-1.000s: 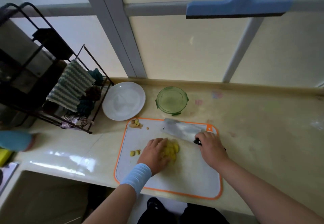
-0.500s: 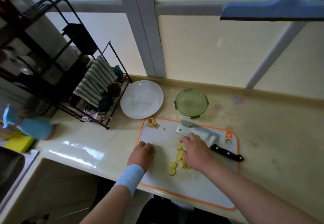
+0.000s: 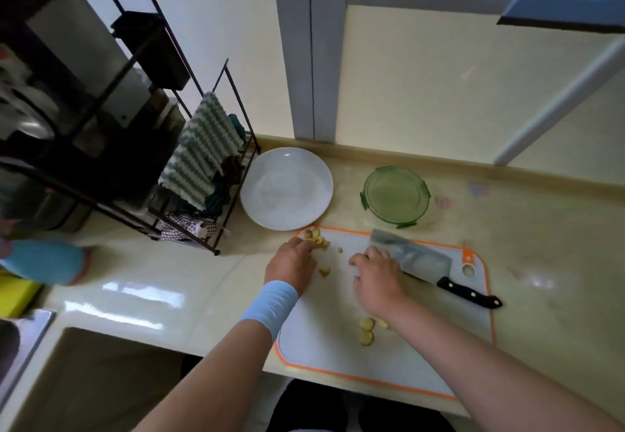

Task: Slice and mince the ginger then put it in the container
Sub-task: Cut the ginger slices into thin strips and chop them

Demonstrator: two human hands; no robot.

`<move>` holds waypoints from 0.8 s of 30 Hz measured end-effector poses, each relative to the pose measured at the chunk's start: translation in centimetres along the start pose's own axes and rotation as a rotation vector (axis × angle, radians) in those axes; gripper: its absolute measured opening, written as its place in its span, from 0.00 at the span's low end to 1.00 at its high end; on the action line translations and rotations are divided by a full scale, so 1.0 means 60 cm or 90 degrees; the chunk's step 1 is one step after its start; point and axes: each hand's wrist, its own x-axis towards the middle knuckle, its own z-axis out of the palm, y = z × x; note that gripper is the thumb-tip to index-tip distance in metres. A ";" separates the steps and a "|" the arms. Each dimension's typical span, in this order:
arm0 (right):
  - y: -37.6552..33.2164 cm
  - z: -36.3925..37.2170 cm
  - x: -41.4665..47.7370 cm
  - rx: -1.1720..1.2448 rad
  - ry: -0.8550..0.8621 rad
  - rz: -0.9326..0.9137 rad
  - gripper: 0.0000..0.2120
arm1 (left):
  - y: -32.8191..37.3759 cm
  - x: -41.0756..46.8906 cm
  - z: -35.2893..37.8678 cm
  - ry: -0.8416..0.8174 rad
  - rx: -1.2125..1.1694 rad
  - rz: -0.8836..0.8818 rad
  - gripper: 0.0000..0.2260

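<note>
A white cutting board (image 3: 338,357) with an orange rim lies at the counter's front edge. My left hand (image 3: 291,264) reaches to the board's far left corner, its fingers curled onto a small pile of ginger pieces (image 3: 316,237). One loose ginger piece (image 3: 324,270) lies beside that hand. My right hand (image 3: 375,277) rests palm down mid-board with loosely curled fingers, touching the cleaver (image 3: 411,255), which lies flat with its black handle (image 3: 468,293) pointing right. A few ginger slices (image 3: 367,330) lie by my right wrist. The green container (image 3: 395,195) stands behind the board.
A white plate (image 3: 285,188) sits left of the container. A black wire rack (image 3: 189,174) with cloths stands at the left. A blue bottle (image 3: 40,260) lies on the counter's left, and a sink (image 3: 20,340) shows at the lower left edge.
My right hand let go of the cleaver, which now lies flat on the board. My left hand moved from the slices to the ginger pile in the far left corner.
</note>
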 end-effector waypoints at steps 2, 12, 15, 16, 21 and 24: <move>0.028 -0.010 -0.005 0.033 0.008 0.010 0.17 | 0.003 -0.010 0.001 -0.006 0.033 0.020 0.16; 0.118 -0.031 -0.080 0.055 -0.147 0.010 0.34 | 0.138 -0.070 0.079 -0.225 0.133 0.196 0.38; 0.134 -0.012 -0.095 0.085 -0.136 -0.038 0.38 | 0.150 -0.075 0.106 -0.172 0.160 0.191 0.32; 0.138 -0.006 -0.096 0.100 -0.131 -0.042 0.37 | 0.148 -0.075 0.110 -0.156 0.158 0.185 0.29; 0.120 -0.002 -0.077 0.145 -0.126 -0.050 0.31 | 0.110 -0.077 0.091 -0.075 0.162 0.150 0.18; 0.096 -0.001 -0.063 0.113 -0.135 -0.084 0.29 | 0.088 -0.098 0.084 -0.058 0.102 0.107 0.34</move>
